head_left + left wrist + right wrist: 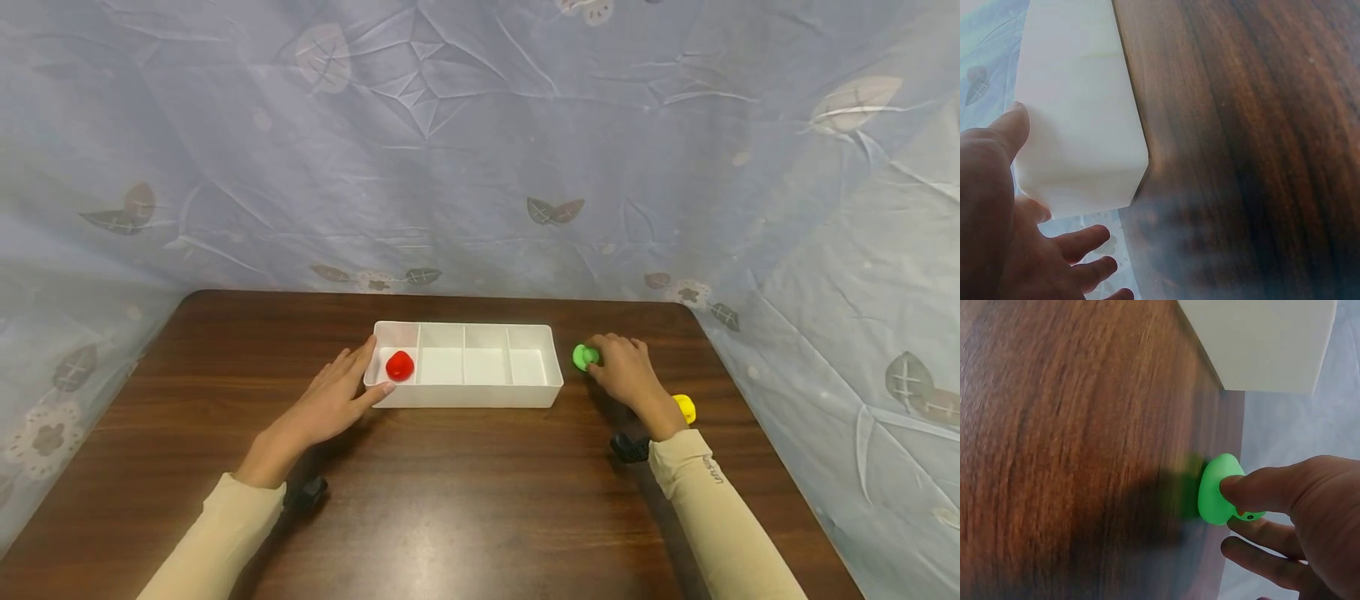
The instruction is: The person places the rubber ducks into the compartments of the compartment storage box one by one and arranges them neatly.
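Note:
A white box (465, 396) with several compartments in a row stands on the table. My left hand (330, 404) rests at its left end, thumb on the front rim and a fingertip against the end wall; the other fingers (1088, 242) are spread loosely. In the box's leftmost compartment lies a small rounded red object (400, 366), too small to tell its kind. To the right of the box, my right hand (624, 369) pinches a green toy duck (1215, 492) between thumb and fingers. The duck's eye and a bit of orange beak show; the hand covers part of it.
A yellow object (685, 407) lies on the table beside my right wrist, partly hidden by it. Dark wrist devices (628, 448) hang below both wrists. Patterned cloth (480, 167) encloses the brown wooden table (480, 500) at the back and sides.

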`<state>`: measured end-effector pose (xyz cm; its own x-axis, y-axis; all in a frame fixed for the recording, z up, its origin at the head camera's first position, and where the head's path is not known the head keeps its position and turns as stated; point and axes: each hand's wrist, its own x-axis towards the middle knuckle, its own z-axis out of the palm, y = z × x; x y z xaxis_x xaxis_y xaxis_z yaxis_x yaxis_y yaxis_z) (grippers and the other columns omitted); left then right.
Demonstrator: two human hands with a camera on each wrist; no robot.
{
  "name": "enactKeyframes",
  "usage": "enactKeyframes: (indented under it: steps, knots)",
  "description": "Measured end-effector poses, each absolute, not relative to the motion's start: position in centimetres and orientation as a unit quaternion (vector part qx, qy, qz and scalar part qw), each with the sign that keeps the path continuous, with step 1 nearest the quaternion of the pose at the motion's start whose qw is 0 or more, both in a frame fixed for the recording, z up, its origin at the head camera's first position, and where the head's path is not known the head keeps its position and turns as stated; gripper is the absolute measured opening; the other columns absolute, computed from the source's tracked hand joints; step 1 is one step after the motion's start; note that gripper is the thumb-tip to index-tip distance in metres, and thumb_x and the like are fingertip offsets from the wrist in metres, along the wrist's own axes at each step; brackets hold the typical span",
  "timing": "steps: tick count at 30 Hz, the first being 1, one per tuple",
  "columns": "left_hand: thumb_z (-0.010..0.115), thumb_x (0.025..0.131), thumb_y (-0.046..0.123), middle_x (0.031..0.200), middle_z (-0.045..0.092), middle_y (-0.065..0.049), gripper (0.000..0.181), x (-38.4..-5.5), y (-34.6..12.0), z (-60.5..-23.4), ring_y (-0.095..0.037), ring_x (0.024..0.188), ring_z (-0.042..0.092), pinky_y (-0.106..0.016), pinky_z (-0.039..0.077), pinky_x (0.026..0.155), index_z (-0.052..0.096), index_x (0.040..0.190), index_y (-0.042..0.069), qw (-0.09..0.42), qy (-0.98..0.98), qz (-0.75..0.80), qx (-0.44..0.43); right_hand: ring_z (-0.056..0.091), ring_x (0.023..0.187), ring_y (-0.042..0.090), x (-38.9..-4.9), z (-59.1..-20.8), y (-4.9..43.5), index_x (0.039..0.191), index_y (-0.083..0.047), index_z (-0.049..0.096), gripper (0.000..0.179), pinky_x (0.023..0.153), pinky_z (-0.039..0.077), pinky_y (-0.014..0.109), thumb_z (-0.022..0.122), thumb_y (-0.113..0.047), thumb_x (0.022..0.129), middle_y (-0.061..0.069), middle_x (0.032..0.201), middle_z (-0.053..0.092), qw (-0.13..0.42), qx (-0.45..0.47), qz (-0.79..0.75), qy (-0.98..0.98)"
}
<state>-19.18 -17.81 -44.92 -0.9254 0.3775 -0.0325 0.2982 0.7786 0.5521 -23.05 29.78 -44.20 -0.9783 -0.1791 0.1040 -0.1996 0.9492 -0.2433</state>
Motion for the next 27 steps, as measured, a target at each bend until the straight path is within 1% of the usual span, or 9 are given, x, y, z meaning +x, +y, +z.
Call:
enactKeyframes:
  steps: [3,7,9,12,15,18,22,27]
  knots:
    - [0.048,0.110,0.060,0.177,0.019,-0.027,0.092,-19.16,-17.75,-44.94,-0.059,0.162,0.014,-0.076,0.011,0.129,0.003,0.173,0.009,0.070,0.940,0.281,0.179,0.067,0.120,0.048,-23.13,-44.24,29.78,0.132,0.002,0.069,0.038,0.110,0.039,0.075,0.075,-0.011,0.097,0.026,0.127,0.072,0.041,0.099,0.123,-0.987]
    - [0.047,0.109,0.060,0.177,0.018,-0.027,0.092,-19.19,-17.78,-44.94,-0.059,0.162,0.013,-0.076,0.010,0.129,0.003,0.173,0.010,0.070,0.940,0.283,0.179,0.069,0.115,0.045,-23.19,-44.02,29.76,0.134,0.001,0.070,0.040,0.095,0.048,0.065,0.075,-0.011,0.096,0.026,0.126,0.071,0.031,0.108,0.108,-0.988]
    - [0.047,0.109,0.060,0.177,0.018,-0.026,0.092,-19.20,-17.83,-44.93,-0.058,0.162,0.013,-0.075,0.010,0.129,0.003,0.173,0.010,0.071,0.940,0.283,0.179,0.069,0.110,0.042,-23.17,-43.88,29.75,0.135,0.001,0.070,0.041,0.087,0.048,0.059,0.075,-0.009,0.095,0.025,0.124,0.071,0.022,0.114,0.102,-0.988]
    - [0.047,0.109,0.060,0.178,0.017,-0.024,0.093,-19.18,-17.91,-44.97,-0.058,0.162,0.013,-0.076,0.010,0.129,0.003,0.173,0.010,0.072,0.939,0.283,0.179,0.069,0.102,0.038,-23.12,-43.72,29.72,0.134,0.001,0.071,0.041,0.082,0.050,0.055,0.077,-0.007,0.094,0.024,0.118,0.070,0.013,0.122,0.096,-0.988]
    - [0.047,0.109,0.060,0.178,0.017,-0.024,0.092,-19.19,-17.96,-45.07,-0.058,0.162,0.012,-0.076,0.011,0.129,0.003,0.173,0.010,0.072,0.939,0.284,0.179,0.069,0.096,0.036,-23.06,-43.64,29.77,0.131,0.002,0.072,0.039,0.079,0.054,0.055,0.078,-0.008,0.094,0.024,0.114,0.070,0.015,0.132,0.088,-0.987]
    - [0.047,0.109,0.060,0.178,0.018,-0.025,0.092,-19.23,-17.99,-45.12,-0.058,0.162,0.013,-0.076,0.011,0.129,0.003,0.173,0.010,0.069,0.940,0.282,0.179,0.070,0.094,0.036,-23.01,-43.60,29.79,0.128,0.003,0.073,0.038,0.079,0.057,0.056,0.081,-0.011,0.094,0.023,0.111,0.071,0.023,0.136,0.080,-0.987]
    - [0.047,0.109,0.062,0.177,0.019,-0.026,0.093,-19.22,-17.96,-45.11,-0.058,0.162,0.014,-0.076,0.011,0.129,0.003,0.173,0.011,0.069,0.941,0.279,0.179,0.069,0.094,0.036,-23.07,-43.72,29.90,0.119,0.003,0.074,0.036,0.081,0.054,0.056,0.084,-0.019,0.092,0.020,0.105,0.072,0.036,0.128,0.070,-0.989]
    - [0.047,0.109,0.061,0.177,0.020,-0.026,0.093,-19.17,-17.87,-45.02,-0.059,0.162,0.014,-0.077,0.012,0.128,0.003,0.173,0.011,0.070,0.942,0.276,0.178,0.065,0.085,0.031,-23.20,-43.87,30.04,0.107,0.002,0.071,0.036,0.076,0.048,0.050,0.085,-0.028,0.092,0.015,0.095,0.067,0.044,0.112,0.068,-0.990]
